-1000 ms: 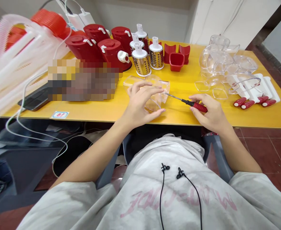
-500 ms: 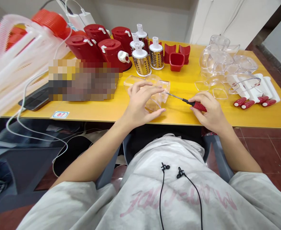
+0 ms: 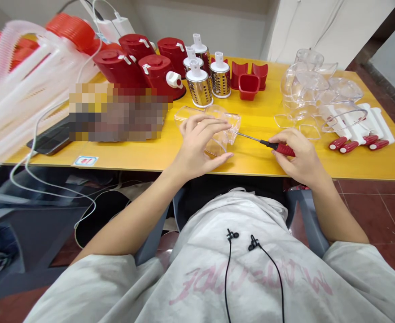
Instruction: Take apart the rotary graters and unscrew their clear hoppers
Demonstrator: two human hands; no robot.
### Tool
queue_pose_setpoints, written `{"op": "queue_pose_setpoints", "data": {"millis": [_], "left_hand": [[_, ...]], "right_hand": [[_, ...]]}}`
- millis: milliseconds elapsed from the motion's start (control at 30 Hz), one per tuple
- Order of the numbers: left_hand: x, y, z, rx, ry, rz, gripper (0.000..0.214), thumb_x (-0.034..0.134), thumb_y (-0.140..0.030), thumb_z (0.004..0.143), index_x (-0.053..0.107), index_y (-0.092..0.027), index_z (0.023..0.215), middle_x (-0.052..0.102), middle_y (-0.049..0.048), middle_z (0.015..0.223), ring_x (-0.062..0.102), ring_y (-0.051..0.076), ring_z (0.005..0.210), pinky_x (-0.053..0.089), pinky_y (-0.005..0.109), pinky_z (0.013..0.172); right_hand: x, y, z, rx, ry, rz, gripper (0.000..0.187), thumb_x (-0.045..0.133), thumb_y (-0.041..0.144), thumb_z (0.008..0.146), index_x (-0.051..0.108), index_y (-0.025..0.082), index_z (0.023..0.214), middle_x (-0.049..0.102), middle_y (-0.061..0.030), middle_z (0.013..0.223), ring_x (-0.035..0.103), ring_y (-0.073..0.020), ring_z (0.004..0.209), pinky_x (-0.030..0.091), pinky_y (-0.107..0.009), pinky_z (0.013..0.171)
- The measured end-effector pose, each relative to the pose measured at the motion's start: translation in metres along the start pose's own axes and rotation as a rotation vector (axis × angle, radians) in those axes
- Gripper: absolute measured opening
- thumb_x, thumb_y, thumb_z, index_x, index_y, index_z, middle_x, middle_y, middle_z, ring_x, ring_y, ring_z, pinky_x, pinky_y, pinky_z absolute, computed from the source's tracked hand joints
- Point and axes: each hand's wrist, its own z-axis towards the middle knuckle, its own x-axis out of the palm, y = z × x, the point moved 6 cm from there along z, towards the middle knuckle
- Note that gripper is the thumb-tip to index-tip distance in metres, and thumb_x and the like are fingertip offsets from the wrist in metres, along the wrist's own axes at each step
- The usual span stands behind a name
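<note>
A clear plastic housing lies on the yellow table in front of me. My left hand steadies it, with the fingers laid over its top and the thumb at its near side, so part of the housing is hidden. In my right hand is a screwdriver with a red and black handle, gripped near the handle's end. Its thin metal shaft points left, and the tip is at the right side of the housing, close to my left fingertips. Whether the tip touches the plastic I cannot tell.
Behind stand several metal grater drums, red machine bodies and red pushers. Clear plastic parts and white, red-knobbed handles lie to the right. A phone and long translucent bags are at the left.
My right hand has shifted slightly to the right with the screwdriver, and its tip has moved a little the same way. My left hand and the housing are almost unchanged.
</note>
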Motion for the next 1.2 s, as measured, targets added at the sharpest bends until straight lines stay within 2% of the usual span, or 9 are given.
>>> {"op": "queue_pose_setpoints", "data": {"millis": [233, 333, 567, 700, 933, 1100, 1200], "left_hand": [[0.0, -0.003, 0.0, -0.025, 0.016, 0.029, 0.076, 0.081, -0.087, 0.113, 0.079, -0.036, 0.17, 0.085, 0.0153, 0.173, 0.07, 0.049, 0.163, 0.042, 0.076, 0.146], [-0.002, -0.005, 0.0, -0.002, -0.019, 0.026, 0.071, 0.078, -0.085, 0.116, 0.08, -0.036, 0.167, 0.085, 0.0154, 0.171, 0.07, 0.048, 0.161, 0.043, 0.075, 0.144], [0.001, -0.003, 0.001, -0.033, 0.015, 0.028, 0.061, 0.079, -0.075, 0.117, 0.081, -0.038, 0.166, 0.084, 0.0139, 0.173, 0.067, 0.049, 0.164, 0.039, 0.076, 0.145], [0.0, -0.006, 0.0, -0.009, -0.008, 0.036, 0.061, 0.077, -0.076, 0.118, 0.081, -0.037, 0.166, 0.084, 0.0139, 0.172, 0.069, 0.048, 0.163, 0.042, 0.074, 0.144], [-0.005, -0.008, 0.006, -0.041, 0.026, 0.066, 0.067, 0.08, -0.079, 0.115, 0.079, -0.039, 0.169, 0.081, 0.015, 0.176, 0.065, 0.051, 0.165, 0.038, 0.077, 0.145], [-0.014, -0.023, 0.029, -0.013, 0.14, 0.084, 0.074, 0.082, -0.087, 0.116, 0.076, -0.043, 0.175, 0.071, 0.0145, 0.189, 0.054, 0.056, 0.179, 0.029, 0.082, 0.15], [-0.008, -0.027, 0.044, 0.006, 0.264, 0.1, 0.073, 0.092, -0.078, 0.112, 0.079, -0.041, 0.174, 0.067, 0.0159, 0.193, 0.047, 0.059, 0.183, 0.027, 0.086, 0.152]], "right_hand": [[0.0, -0.001, -0.001, 0.019, 0.027, 0.003, 0.037, 0.079, 0.015, 0.101, 0.083, 0.034, 0.132, 0.091, -0.009, 0.126, 0.086, -0.0399, 0.119, 0.076, -0.064, 0.11], [-0.002, -0.002, -0.001, -0.002, 0.013, 0.018, 0.037, 0.078, 0.014, 0.101, 0.083, 0.034, 0.132, 0.091, -0.0086, 0.124, 0.087, -0.0386, 0.116, 0.075, -0.062, 0.108], [0.003, -0.008, 0.0, 0.041, 0.053, 0.027, 0.038, 0.079, 0.014, 0.1, 0.084, 0.034, 0.131, 0.09, -0.0093, 0.127, 0.086, -0.04, 0.12, 0.074, -0.064, 0.114], [0.001, -0.006, 0.0, 0.025, 0.039, 0.032, 0.038, 0.078, 0.013, 0.1, 0.084, 0.034, 0.132, 0.09, -0.0087, 0.125, 0.086, -0.0394, 0.118, 0.074, -0.063, 0.112], [-0.003, -0.006, -0.001, 0.037, 0.039, 0.013, 0.036, 0.079, 0.016, 0.099, 0.084, 0.033, 0.13, 0.091, -0.0091, 0.125, 0.086, -0.0393, 0.117, 0.075, -0.063, 0.11], [-0.006, -0.005, 0.0, 0.044, 0.041, 0.02, 0.035, 0.079, 0.016, 0.1, 0.085, 0.033, 0.131, 0.092, -0.0089, 0.127, 0.087, -0.0388, 0.118, 0.075, -0.063, 0.11], [-0.009, -0.004, 0.0, 0.032, 0.026, 0.02, 0.035, 0.078, 0.015, 0.101, 0.085, 0.033, 0.13, 0.093, -0.0082, 0.126, 0.088, -0.0383, 0.117, 0.075, -0.062, 0.109]]}}
